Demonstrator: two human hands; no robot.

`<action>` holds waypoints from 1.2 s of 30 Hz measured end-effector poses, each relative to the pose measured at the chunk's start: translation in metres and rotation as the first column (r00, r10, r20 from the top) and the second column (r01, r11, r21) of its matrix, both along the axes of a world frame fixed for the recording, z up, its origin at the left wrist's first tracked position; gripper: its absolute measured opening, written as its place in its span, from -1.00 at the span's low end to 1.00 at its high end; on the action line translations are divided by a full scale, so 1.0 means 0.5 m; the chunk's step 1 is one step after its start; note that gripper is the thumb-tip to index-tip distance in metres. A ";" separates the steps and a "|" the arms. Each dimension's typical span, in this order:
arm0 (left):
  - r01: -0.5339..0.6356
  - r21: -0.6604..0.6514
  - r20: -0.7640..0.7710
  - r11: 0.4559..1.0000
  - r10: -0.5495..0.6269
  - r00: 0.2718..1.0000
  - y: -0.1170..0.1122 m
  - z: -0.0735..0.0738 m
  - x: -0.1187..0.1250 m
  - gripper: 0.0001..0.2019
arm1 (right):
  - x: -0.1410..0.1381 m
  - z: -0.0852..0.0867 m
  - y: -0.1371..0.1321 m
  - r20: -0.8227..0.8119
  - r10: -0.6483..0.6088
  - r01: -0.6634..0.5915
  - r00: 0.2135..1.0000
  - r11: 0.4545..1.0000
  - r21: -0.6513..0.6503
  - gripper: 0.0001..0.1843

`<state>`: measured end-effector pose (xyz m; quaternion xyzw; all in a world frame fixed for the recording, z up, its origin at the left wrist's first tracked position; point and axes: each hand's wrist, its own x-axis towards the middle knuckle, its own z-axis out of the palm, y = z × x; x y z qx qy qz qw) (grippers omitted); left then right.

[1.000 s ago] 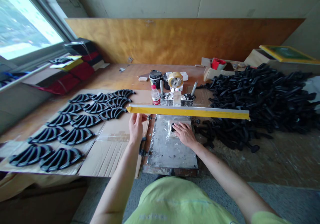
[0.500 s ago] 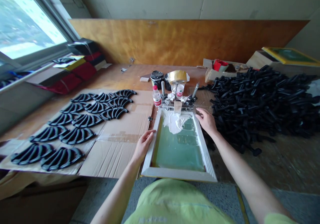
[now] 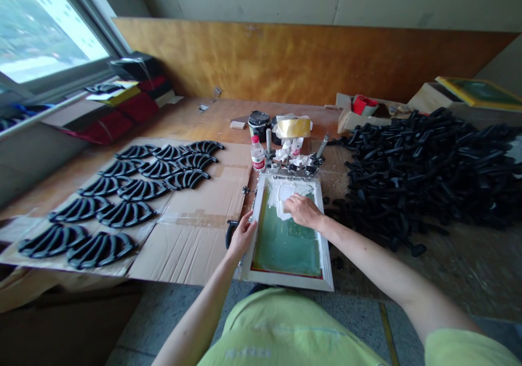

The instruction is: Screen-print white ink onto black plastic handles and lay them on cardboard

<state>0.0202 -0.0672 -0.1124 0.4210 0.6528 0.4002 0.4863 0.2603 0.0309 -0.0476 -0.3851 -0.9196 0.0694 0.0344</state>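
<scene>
While black fan-shaped pieces [image 3: 141,186] are laid out in rows on cardboard [image 3: 183,260] at the far left, the left hand [image 3: 242,234] is placed against the left rail of the screen frame [image 3: 289,281]; whether its fingers are hooked round the edge cannot be told. The frame is set with its long axis running from near to far, and white paste [image 3: 278,193] is spread over the far part of its green mesh [image 3: 285,249]. At the paste's near side a small scraper [image 3: 286,208] is pinched in the curled fingers of the right hand [image 3: 305,212], at their left ends and mostly covered, so its own long axis cannot be made out. The paste is reached more closely by this hand. Farther right, black parts [image 3: 432,170] are heaped.
</scene>
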 end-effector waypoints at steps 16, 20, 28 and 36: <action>-0.051 -0.055 0.124 0.997 0.058 0.991 0.000 0.039 0.005 -0.30 | 0.013 -0.014 0.004 -0.313 0.000 0.004 0.950 1.000 0.013 -0.85; -0.011 -0.108 0.246 0.994 0.038 0.969 0.007 0.120 -0.007 -0.22 | 0.001 0.049 0.108 -0.344 -0.254 0.265 0.904 0.964 -0.016 -0.45; -0.109 0.230 0.399 0.967 0.009 0.917 0.107 0.298 0.018 -0.58 | 0.191 0.003 0.145 -0.487 -0.690 0.696 0.536 0.687 -0.207 -0.75; -0.211 0.084 0.482 0.974 0.146 0.864 0.101 0.217 0.085 -0.51 | 0.085 -0.103 -0.027 -0.263 -0.390 0.361 0.882 0.920 -0.151 -0.80</action>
